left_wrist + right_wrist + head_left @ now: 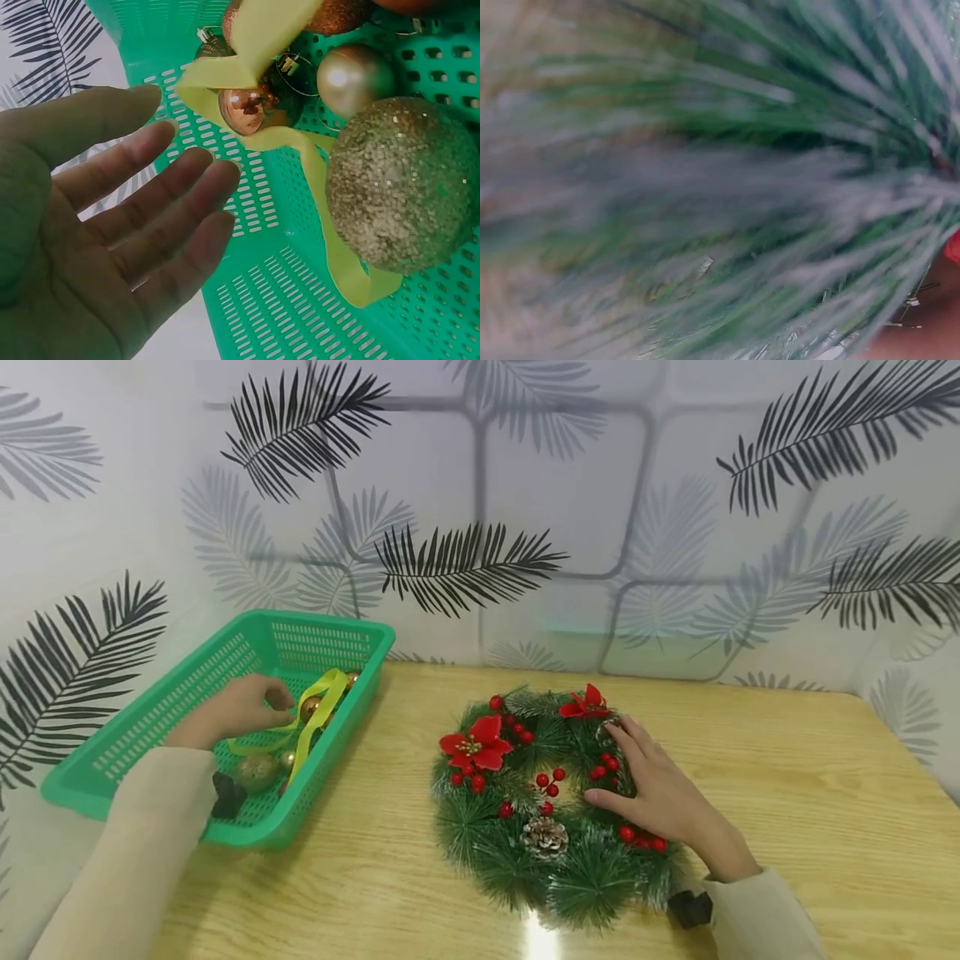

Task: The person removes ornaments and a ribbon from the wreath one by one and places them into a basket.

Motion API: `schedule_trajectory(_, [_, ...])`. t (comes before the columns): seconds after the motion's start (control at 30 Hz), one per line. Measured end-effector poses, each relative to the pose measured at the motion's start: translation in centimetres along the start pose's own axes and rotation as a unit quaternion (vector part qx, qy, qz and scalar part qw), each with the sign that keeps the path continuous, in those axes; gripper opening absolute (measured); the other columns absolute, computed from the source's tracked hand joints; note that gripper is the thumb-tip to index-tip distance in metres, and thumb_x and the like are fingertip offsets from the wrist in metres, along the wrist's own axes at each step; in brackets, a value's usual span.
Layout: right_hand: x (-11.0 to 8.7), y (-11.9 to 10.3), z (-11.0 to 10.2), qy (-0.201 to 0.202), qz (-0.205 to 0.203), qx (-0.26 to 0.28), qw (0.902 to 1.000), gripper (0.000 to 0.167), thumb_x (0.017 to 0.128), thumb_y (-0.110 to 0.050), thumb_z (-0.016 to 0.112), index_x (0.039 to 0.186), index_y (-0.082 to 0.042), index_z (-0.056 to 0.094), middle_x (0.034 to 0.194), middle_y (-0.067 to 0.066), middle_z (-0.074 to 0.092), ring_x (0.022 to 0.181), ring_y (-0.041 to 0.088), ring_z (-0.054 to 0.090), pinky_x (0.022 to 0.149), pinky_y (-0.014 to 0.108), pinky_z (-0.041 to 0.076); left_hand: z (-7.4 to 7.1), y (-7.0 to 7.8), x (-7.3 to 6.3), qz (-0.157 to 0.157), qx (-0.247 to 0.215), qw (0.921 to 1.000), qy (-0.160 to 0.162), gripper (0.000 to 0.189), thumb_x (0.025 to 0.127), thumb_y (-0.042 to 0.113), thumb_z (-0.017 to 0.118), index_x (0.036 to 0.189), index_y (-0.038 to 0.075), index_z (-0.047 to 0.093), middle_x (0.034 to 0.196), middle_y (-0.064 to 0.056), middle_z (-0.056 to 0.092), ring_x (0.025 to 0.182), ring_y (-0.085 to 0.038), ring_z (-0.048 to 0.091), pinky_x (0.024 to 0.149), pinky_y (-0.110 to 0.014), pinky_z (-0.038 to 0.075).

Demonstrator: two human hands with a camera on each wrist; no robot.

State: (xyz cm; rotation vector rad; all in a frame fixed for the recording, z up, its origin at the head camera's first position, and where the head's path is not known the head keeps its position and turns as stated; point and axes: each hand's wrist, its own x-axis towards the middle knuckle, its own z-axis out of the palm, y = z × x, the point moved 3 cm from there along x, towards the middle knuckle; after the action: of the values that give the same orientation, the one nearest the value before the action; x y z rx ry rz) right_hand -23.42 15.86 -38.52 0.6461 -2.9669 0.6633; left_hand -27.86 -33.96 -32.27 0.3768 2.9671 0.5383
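Observation:
My left hand hovers inside the green plastic basket, its fingers loosely bent and holding nothing. In the left wrist view, that hand is spread palm up near a yellow ribbon and a shiny copper ball. A large gold glitter ball and a smooth gold ball lie further off. On the table, my right hand rests on the right side of a Christmas wreath, thumb towards its centre. Blurred green needles fill most of the right wrist view.
The wreath carries red poinsettias, berries and a frosted pinecone. A wooden table lies under it. Behind stands a wall with a dark leaf pattern. The basket's tall perforated sides surround the ornaments.

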Motion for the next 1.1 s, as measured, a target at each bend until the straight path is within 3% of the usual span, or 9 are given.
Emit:
schedule_trajectory(0.27, [0.2,-0.1,-0.2,0.009,0.001,-0.001,1.0,0.091,0.087,-0.057,0.058,0.152,-0.006,0.019,0.158,0.022,0.009,0.142,0.047,0.015,0.107,0.067,0.023,-0.7,0.4,-0.1,-0.006,-0.005,0.9995,0.031,0.036,0.093,0.02,0.057,0.116,-0.008,0.057,0.114,-0.03,0.058,0.099,-0.042,0.058,0.077,-0.051,0.05])
schedule_trajectory(0.43, [0.3,0.1,-0.1,0.029,-0.006,0.001,0.9996,0.082,0.092,-0.05,0.056,0.15,-0.003,0.023,0.157,0.024,0.013,0.141,0.047,0.017,0.107,0.066,0.025,-1.4,1.8,0.2,-0.002,-0.019,0.9972,0.073,0.039,0.094,0.015,0.051,0.124,-0.011,0.049,0.122,-0.036,0.05,0.105,-0.047,0.054,0.082,-0.057,0.047])
schedule_trajectory(0.53, [0.5,0.2,0.2,0.038,-0.008,0.004,0.9992,0.076,0.095,-0.044,0.054,0.149,0.0,0.023,0.156,0.025,0.014,0.141,0.047,0.016,0.107,0.066,0.024,-1.9,2.8,0.5,0.009,-0.015,0.9965,0.082,0.04,0.094,0.014,0.05,0.126,-0.011,0.048,0.123,-0.035,0.049,0.107,-0.047,0.052,0.084,-0.058,0.045])
schedule_trajectory(0.9, [1.9,0.2,-0.2,0.053,-0.027,0.01,0.9982,0.06,0.099,-0.02,0.049,0.145,0.009,0.024,0.153,0.031,0.015,0.137,0.05,0.023,0.106,0.064,0.028,-3.5,8.3,1.7,0.049,-0.033,0.9942,0.089,0.039,0.096,0.011,0.047,0.131,-0.007,0.045,0.131,-0.029,0.046,0.109,-0.044,0.053,0.086,-0.055,0.047])
schedule_trajectory(1.1, [2.7,0.5,-0.5,0.05,-0.034,0.009,0.9981,0.055,0.101,-0.017,0.045,0.144,0.011,0.025,0.151,0.033,0.016,0.137,0.05,0.024,0.107,0.062,0.029,-3.5,11.9,3.3,0.092,-0.035,0.9908,0.093,0.039,0.096,0.01,0.047,0.131,-0.006,0.045,0.13,-0.027,0.049,0.111,-0.041,0.053,0.09,-0.053,0.046])
